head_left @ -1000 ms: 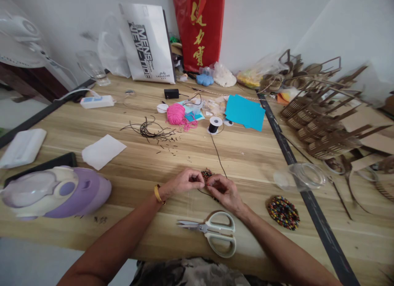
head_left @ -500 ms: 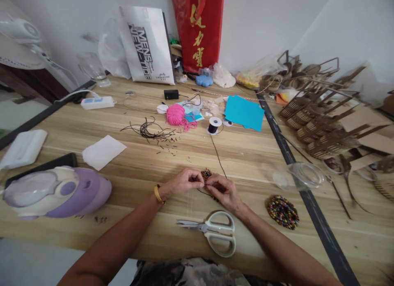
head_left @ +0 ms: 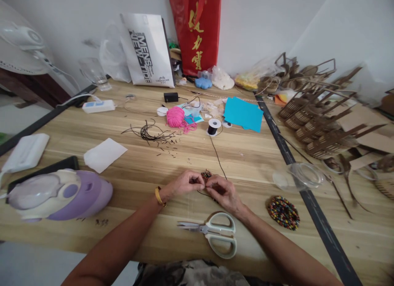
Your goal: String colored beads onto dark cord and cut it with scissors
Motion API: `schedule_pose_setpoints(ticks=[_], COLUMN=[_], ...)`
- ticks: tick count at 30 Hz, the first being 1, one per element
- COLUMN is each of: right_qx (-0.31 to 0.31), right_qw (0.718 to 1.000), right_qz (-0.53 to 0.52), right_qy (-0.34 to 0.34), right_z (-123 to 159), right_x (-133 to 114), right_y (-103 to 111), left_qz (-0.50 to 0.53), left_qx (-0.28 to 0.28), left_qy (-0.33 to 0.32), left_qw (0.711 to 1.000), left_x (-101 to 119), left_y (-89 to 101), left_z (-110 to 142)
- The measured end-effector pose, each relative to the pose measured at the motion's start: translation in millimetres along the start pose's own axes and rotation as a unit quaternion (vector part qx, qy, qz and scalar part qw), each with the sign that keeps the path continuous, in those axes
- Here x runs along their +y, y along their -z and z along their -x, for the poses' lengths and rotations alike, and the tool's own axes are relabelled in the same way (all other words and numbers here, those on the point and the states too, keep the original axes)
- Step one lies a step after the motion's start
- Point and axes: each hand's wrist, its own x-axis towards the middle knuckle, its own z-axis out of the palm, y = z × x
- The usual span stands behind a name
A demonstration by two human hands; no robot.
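Observation:
My left hand [head_left: 184, 184] and my right hand [head_left: 223, 192] meet over the wooden table [head_left: 246, 154], fingers pinched on a small cluster of coloured beads [head_left: 206, 175] strung on black cord [head_left: 218, 155]. The cord runs away from my hands to a black spool [head_left: 213, 126]. A gold bangle sits on my left wrist. White-handled scissors [head_left: 212, 231] lie shut just in front of my hands. A round pile of mixed coloured beads [head_left: 283, 212] rests to the right of my right forearm.
A purple and white appliance [head_left: 58, 194] sits at the left front, with a white tissue [head_left: 104, 154] behind it. Further back lie black cord scraps [head_left: 150, 133], pink yarn [head_left: 175, 116], teal paper [head_left: 243, 113] and a clear lid [head_left: 303, 176]. Wooden laser-cut parts [head_left: 320, 117] fill the right side.
Both hands stay pinched on the beads in the same spot. The view has shifted slightly, so the table's objects sit a little higher or lower in frame.

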Motion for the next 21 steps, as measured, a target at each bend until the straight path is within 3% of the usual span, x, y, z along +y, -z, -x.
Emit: schedule_pose_setpoints(ticks=[21], right_qx=[0.007], right_qw=[1.0], right_qz=[0.0], right_qy=[-0.014], right_z=[2.2], right_x=[4.6], right_y=[0.3], left_qz=[0.025], left_qx=[0.012], left_qy=[0.019], left_qw=[0.999], left_x=[2.8], left_y=[-0.1], left_z=[-0.6])
